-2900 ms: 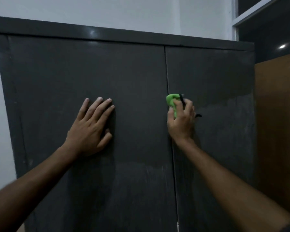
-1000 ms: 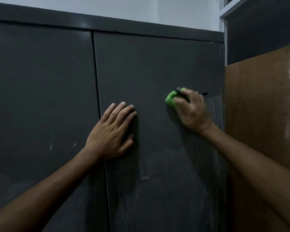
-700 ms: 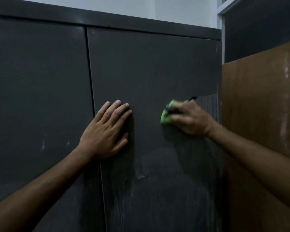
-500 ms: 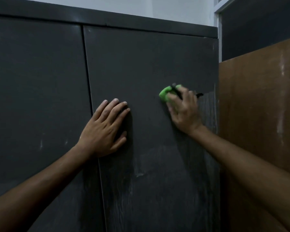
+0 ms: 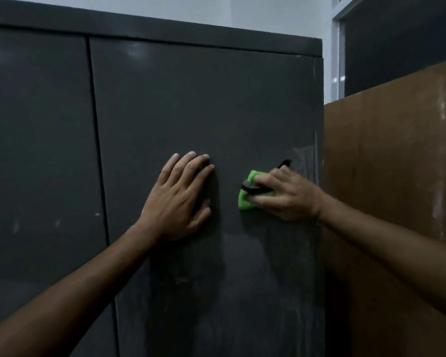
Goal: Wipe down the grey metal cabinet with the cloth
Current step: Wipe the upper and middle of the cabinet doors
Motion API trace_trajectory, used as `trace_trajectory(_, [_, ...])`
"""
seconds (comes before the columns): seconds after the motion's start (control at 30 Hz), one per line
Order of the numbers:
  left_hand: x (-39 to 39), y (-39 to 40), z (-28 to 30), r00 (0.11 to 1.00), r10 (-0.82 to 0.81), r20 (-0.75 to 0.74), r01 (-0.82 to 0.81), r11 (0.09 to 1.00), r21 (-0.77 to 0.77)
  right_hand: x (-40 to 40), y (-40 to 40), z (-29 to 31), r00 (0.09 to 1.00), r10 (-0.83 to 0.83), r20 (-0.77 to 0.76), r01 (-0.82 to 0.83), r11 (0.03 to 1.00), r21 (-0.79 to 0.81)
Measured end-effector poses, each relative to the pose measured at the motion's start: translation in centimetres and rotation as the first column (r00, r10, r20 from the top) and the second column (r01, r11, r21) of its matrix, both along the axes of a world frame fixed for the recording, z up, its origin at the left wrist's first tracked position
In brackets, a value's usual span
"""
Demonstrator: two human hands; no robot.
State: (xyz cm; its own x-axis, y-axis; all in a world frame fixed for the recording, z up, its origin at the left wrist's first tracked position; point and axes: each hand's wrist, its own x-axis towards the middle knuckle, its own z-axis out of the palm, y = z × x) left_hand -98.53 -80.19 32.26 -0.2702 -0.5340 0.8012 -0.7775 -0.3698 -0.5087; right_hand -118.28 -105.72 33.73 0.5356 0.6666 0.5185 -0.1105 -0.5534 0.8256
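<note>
The grey metal cabinet fills most of the view, its two doors meeting at a vertical seam on the left. My left hand presses flat on the right door with fingers spread and straight. To its right my right hand grips a green cloth with a black strap and presses it against the same door, near the door's right edge. Only the cloth's left part shows past my fingers. Wet wipe streaks mark the door below and beside the cloth.
A brown wooden panel stands right beside the cabinet's right edge. Above it is a dark window with a pale frame. A white wall runs behind the cabinet top.
My right hand has swung the cloth down and turned sideways, from pointing up on the door to pointing left. My left hand stays flat on the right door.
</note>
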Motion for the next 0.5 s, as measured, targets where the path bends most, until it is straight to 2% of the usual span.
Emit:
trace_trajectory(0.03, [-0.4,-0.6,-0.3,1.0,0.004,-0.026,-0.005,0.999,-0.037,-1.0,-1.3,1.5,1.0,0.01,0.019,-0.01,1.0,-0.016])
trace_trajectory(0.07, [-0.9,-1.3,-0.5,0.998,0.006,-0.057,-0.01,0.997,-0.071,-1.7,-2.2,2.9,0.993,0.024,0.119,-0.031,0.998,0.059])
trace_trajectory(0.13, [-2.2,-3.0,-0.9,0.994,0.008,-0.107,-0.021,0.992,-0.121,-1.4,-2.4,4.0,0.916,-0.011,0.4,-0.15,0.917,0.369])
trace_trajectory(0.2, [-3.2,-4.3,-1.3,0.99,0.0,-0.138,-0.022,0.987,-0.158,0.4,-1.2,1.9,0.852,-0.063,0.519,-0.261,0.809,0.527])
trace_trajectory(0.23, [-3.4,-4.7,-1.4,0.989,-0.006,-0.145,-0.02,0.984,-0.179,0.9,-0.7,0.5,0.869,-0.026,0.494,-0.27,0.812,0.517])
trace_trajectory(0.27, [-3.4,-5.0,-1.5,0.99,-0.006,-0.141,-0.023,0.98,-0.199,0.8,-0.9,-0.8,0.916,0.046,0.399,-0.236,0.866,0.44])
trace_trajectory(0.33, [-3.1,-5.2,-1.7,0.993,0.019,-0.114,-0.043,0.978,-0.207,-1.3,-2.9,-1.2,0.991,0.112,0.073,-0.123,0.978,0.168])
trace_trajectory(0.37, [-2.9,-5.2,-1.9,0.994,0.036,-0.103,-0.057,0.977,-0.207,-2.6,-4.1,0.2,0.994,0.108,-0.018,-0.107,0.991,0.075])
trace_trajectory(0.4, [-2.8,-5.3,-1.9,0.994,0.052,-0.099,-0.072,0.975,-0.211,-3.5,-5.2,1.7,0.994,0.112,-0.011,-0.111,0.992,0.056])
trace_trajectory(0.43, [-2.7,-5.4,-2.0,0.993,0.064,-0.097,-0.083,0.973,-0.215,-4.0,-5.9,3.2,0.989,0.121,0.088,-0.131,0.984,0.12])
trace_trajectory(0.5, [-2.6,-5.6,-2.0,0.993,0.071,-0.097,-0.091,0.97,-0.225,-3.7,-5.8,4.3,0.919,0.065,0.39,-0.237,0.88,0.412])
